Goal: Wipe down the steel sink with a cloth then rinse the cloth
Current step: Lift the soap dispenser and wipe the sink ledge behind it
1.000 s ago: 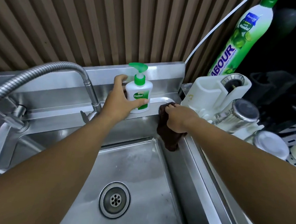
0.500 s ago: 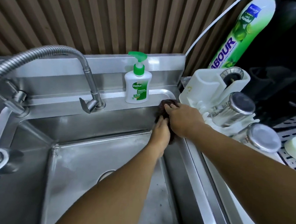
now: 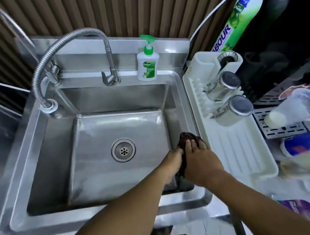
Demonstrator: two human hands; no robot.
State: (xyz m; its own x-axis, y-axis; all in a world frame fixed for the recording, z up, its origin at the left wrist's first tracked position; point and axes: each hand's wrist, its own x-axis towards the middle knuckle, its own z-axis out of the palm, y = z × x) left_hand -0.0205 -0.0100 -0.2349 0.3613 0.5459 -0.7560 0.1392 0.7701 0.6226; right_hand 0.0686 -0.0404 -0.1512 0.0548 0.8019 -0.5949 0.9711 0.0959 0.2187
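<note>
A dark brown cloth (image 3: 186, 136) is draped over the right rim of the steel sink (image 3: 115, 98), near its front right corner. My right hand (image 3: 200, 162) lies on top of the cloth on the rim, fingers curved over it and gripping it; the thumb is hidden. Just beside it, my left hand (image 3: 173, 160) is inside the basin, its straight fingers pressing against the hanging part of the cloth on the right inner wall. The basin floor around the drain (image 3: 123, 150) looks wet and streaked.
A flexible steel faucet (image 3: 107, 48) and a green-topped soap bottle (image 3: 147, 67) stand on the back ledge. A white drying rack (image 3: 236, 152) with two steel cups (image 3: 233, 110) borders the right rim. A tall green bottle (image 3: 236, 22) stands behind it.
My left hand let go of the soap bottle and joined the right on the cloth. Both hands and the cloth have slid along the right rim from the back corner toward the front.
</note>
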